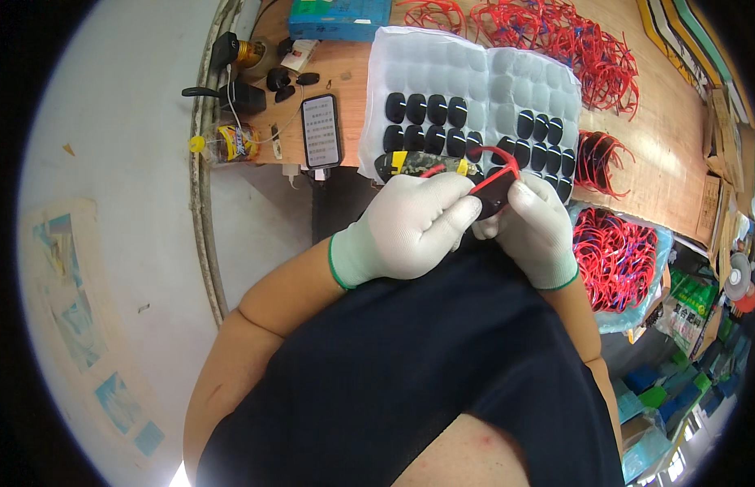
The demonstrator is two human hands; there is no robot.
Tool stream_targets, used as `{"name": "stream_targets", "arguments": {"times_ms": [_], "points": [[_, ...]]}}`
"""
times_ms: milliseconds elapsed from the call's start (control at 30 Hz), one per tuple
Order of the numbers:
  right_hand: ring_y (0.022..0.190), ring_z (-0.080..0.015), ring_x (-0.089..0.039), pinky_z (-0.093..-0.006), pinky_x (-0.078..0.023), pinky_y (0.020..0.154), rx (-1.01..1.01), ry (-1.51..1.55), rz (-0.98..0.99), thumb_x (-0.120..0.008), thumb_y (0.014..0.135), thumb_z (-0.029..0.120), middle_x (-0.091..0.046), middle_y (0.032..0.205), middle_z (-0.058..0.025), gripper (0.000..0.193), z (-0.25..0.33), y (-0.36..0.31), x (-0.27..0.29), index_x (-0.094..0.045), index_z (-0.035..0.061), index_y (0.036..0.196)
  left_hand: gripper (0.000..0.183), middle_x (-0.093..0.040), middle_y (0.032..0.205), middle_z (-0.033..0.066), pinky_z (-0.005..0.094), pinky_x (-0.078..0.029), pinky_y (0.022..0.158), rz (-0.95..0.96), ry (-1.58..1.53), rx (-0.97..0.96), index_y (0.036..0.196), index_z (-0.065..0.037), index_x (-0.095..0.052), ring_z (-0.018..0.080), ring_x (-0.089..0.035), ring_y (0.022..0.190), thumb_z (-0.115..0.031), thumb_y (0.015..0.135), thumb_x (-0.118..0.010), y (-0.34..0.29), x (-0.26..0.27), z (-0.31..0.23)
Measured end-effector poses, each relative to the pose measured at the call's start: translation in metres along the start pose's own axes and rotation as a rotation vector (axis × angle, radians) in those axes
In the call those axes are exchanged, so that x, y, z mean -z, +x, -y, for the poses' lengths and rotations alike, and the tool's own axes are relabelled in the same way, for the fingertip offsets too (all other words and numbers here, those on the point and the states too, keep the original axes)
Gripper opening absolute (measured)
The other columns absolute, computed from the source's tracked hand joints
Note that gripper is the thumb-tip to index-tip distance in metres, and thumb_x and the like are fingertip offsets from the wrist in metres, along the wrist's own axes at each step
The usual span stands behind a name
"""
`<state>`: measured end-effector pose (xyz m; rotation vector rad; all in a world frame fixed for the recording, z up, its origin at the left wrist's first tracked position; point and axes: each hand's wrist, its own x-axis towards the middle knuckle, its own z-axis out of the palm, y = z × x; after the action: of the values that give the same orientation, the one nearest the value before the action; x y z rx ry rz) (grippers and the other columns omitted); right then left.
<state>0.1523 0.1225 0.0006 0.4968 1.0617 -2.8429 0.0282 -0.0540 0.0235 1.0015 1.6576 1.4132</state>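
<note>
Both my hands wear white knit gloves with green cuffs and meet in front of my chest. Between them is a red glasses frame with a dark lens at it; whether the lens is fully seated I cannot tell. My left hand is closed, thumb and fingers pinching the frame's left part. My right hand grips its right side, fingers partly hidden. Just beyond them stands a white moulded tray with rows of dark lenses in its pockets. A camouflage-patterned object with yellow bands lies across its near edge.
Red frames lie heaped on the wooden table, with a smaller bundle at right. A lined container below holds more. A phone, a bottle and a blue box are at left.
</note>
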Motion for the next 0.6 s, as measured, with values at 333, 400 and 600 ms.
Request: {"name": "stream_targets", "arguments": {"times_ms": [333, 400, 600], "points": [[0.077, -0.011, -0.063, -0.0261, -0.05, 0.075, 0.111, -0.402, -0.249, -0.065, 0.098, 0.015, -0.069, 0.084, -0.0058, 0.018, -0.02, -0.014, -0.039, -0.068, -0.0018, 0.095, 0.035, -0.068, 0.078, 0.0038, 0.0269, -0.053, 0.061, 0.134, -0.222, 0.072, 0.135, -0.001, -0.053, 0.0122, -0.065, 0.063, -0.01, 0.102, -0.055, -0.008, 0.018, 0.005], [0.075, -0.0103, -0.062, -0.0252, -0.048, 0.073, 0.111, -0.447, -0.27, -0.065, 0.099, 0.017, -0.069, 0.08, -0.0053, 0.021, -0.028, -0.015, -0.034, -0.068, -0.0008, 0.09, 0.035, -0.07, 0.082, 0.0062, 0.0285, -0.055, 0.063, 0.12, -0.036, -0.079, 0.134, 0.0, -0.053, 0.0153, -0.069, 0.067, -0.008, 0.1, -0.055, -0.007, 0.018, 0.007], [0.073, -0.0097, -0.06, -0.0258, -0.047, 0.07, 0.136, -0.371, -0.204, -0.066, 0.098, 0.022, -0.068, 0.078, -0.0047, 0.026, -0.024, -0.016, -0.031, -0.069, -0.0009, 0.085, 0.041, -0.073, 0.088, 0.0144, 0.0321, -0.059, 0.068, 0.087, 0.292, -0.341, 0.134, 0.003, -0.055, 0.0267, -0.076, 0.076, -0.006, 0.095, -0.061, 0.0, 0.016, -0.003]]}}
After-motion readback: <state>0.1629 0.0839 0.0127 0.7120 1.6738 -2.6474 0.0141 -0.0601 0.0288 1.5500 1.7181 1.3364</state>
